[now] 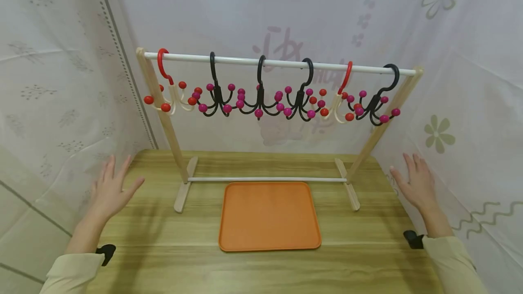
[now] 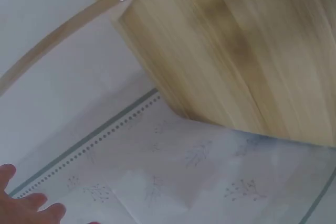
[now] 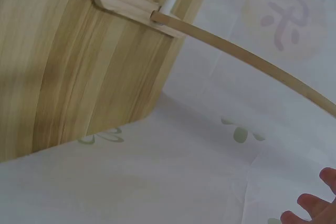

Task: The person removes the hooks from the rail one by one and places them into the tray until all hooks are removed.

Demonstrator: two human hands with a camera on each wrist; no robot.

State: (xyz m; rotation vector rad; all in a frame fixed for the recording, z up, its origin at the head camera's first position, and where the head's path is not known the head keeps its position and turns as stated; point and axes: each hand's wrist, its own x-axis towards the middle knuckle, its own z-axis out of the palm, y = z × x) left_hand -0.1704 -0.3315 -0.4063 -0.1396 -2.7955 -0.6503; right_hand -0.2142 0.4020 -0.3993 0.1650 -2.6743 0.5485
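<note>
My left hand [image 1: 109, 192] is held over the table's left side with its fingers spread and nothing in it. On the opposite side my right hand [image 1: 417, 185] is likewise spread and holds nothing. Between them stands a wooden rack [image 1: 167, 121] with a white top rail [image 1: 282, 62]. Several claw-shaped hooks hang from that rail: black ones with magenta balls, such as the middle black hook [image 1: 260, 92], plus a red-and-cream hook [image 1: 173, 92] at the left and another red-and-cream hook [image 1: 338, 99] right of the middle. Only fingertips [image 2: 34, 203] show in the left wrist view.
An orange tray [image 1: 269, 217] lies on the wooden table [image 1: 261, 271] in front of the rack's lower white bar [image 1: 265, 179]. The rack's feet [image 1: 182, 196] spread toward the front. Patterned white cloth [image 1: 261, 8] surrounds the table at the back and sides.
</note>
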